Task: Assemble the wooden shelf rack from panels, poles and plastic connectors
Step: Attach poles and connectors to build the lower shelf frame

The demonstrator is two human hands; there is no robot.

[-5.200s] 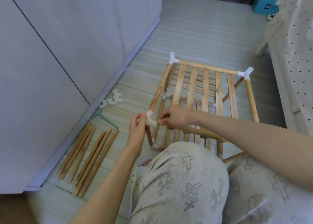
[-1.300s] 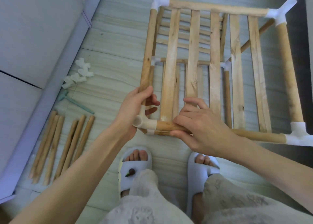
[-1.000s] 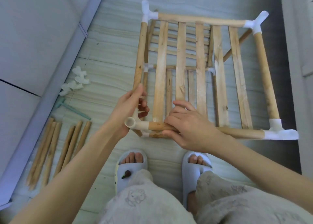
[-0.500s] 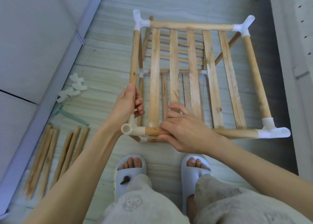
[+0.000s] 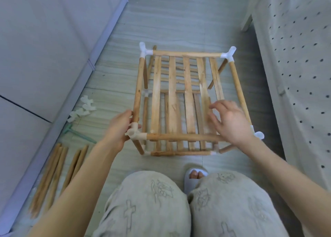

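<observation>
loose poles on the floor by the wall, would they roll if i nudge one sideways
Probably yes: the loose poles look round and smooth and lie on hard tile floor. They look stiff and light, being thin wood. The neighbouring poles and the wall base would likely stop a roll quickly.

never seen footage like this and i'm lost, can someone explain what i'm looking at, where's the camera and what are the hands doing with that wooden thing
There is no machine here. A person wears a wide-angle camera on the head, so you look down along their arms and knees to the floor.

In front of them stands a half-built wooden shelf rack: slatted panels framed by round poles, joined at the corners by white plastic connectors.

The left hand grips the near left corner connector. The right hand is blurred, with fingers spread over the slats near the right side; it seems to hold nothing.

On the floor to the left lie spare poles, a few loose connectors and a green tool. A dotted cloth hangs on the right.
</observation>
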